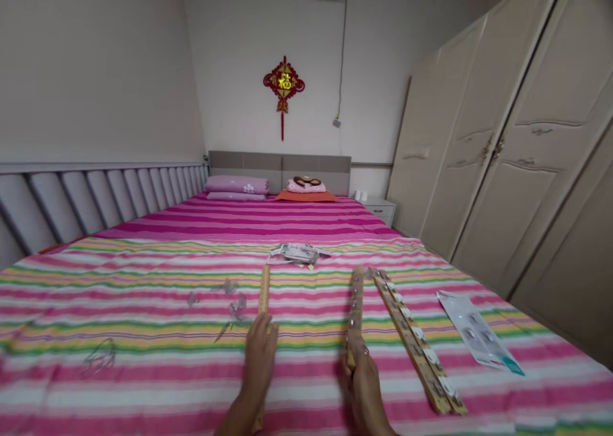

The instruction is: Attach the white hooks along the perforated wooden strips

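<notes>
On the striped bedspread, my left hand (261, 350) is closed over a wooden ruler (264, 289), with its far end showing ahead of the fingers and its near end below the wrist. My right hand (364, 378) grips the near end of a wooden strip (355, 299) with several small shiny pieces in a row along it; the strip looks slightly blurred. Just right of that hand lie two more wooden strips (416, 343) side by side, carrying white round pieces and metal-looking bits. Farther right is a clear blister pack (476, 334) with a teal end.
Crumpled clear plastic scraps (237, 305) lie left of the ruler, and a thin tangled cord or band (101, 356) farther left. A bundle of plastic packaging (297, 253) sits beyond the ruler. Pillows (237, 185) rest at the headboard; a wardrobe (479, 136) stands on the right.
</notes>
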Available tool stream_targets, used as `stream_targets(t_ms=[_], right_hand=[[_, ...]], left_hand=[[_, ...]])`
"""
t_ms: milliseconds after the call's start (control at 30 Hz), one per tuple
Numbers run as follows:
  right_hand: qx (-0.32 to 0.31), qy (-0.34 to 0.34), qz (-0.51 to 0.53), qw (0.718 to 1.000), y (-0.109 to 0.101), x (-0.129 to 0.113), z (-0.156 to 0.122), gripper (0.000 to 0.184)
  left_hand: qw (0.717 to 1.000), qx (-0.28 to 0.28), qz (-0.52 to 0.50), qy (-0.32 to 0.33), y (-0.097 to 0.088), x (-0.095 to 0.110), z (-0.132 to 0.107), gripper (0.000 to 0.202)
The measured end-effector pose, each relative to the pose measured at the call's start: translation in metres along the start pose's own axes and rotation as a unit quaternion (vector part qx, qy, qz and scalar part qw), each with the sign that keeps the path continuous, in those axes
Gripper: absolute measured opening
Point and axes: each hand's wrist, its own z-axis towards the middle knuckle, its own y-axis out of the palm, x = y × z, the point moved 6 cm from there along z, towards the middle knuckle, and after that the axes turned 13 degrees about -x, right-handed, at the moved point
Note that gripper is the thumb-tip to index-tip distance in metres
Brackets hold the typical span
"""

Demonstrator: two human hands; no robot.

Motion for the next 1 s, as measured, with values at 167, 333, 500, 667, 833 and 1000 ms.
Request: stream_targets(t_ms=[167,333,500,667,833,1000], right_hand=[[-0.057,0.022,-0.057,0.997,0.060,0.030,0.018,0.049],[-0.131,-0.020,-0.178,0.975,0.114,0.044,0.032,0.038],[-0.216,-0.058,-0.295,0.929,0.157,0.052,0.033,0.025],[-0.309,-0.059,-0.353,0.881,0.191,0.068,0.028,0.026],[-0.338,-0.048,-0.363,0.867,0.208,0.078,0.024,0.029],[-0.347,-0.037,-0.350,0.869,0.210,0.073,0.029,0.030]], left_hand=[[0.937,-0.127,-0.304,-0.117,0.048,0.028,-0.024,0.065],[0.928,-0.058,-0.352,-0.111,0.043,0.026,-0.013,0.090],[0.903,0.036,-0.413,-0.112,0.002,0.007,0.009,0.084],[0.903,0.111,-0.398,-0.114,-0.050,-0.009,0.039,0.063],[0.941,0.155,-0.293,-0.072,-0.084,-0.019,0.064,0.043],[0.964,0.142,-0.221,-0.034,-0.097,-0.017,0.082,0.031]])
